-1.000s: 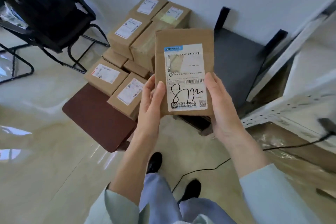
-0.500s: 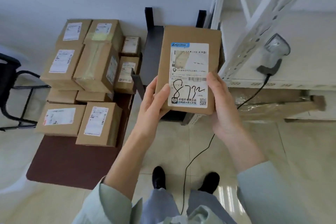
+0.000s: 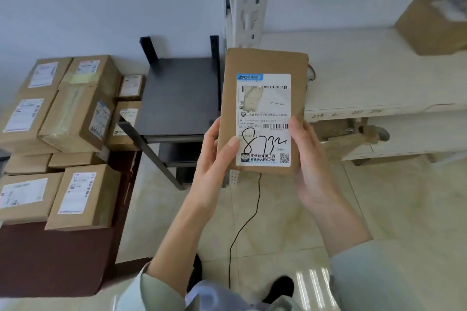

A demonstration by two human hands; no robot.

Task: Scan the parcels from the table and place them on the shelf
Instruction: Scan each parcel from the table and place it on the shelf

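Standing at right, the white shelf (image 3: 366,78) carries one brown box (image 3: 434,25); stacked parcels (image 3: 63,118) crowd the counter (image 3: 50,255) at left. Between them, a flat labelled parcel (image 3: 262,108) is held upright, left hand (image 3: 214,159) and right hand (image 3: 310,166) fingers clamped on its lower edges.

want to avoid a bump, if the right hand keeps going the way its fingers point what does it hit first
Probably the shelf front edge: the right hand, holding the parcel, points up towards it. Depth is unclear, so it may clear the edge.
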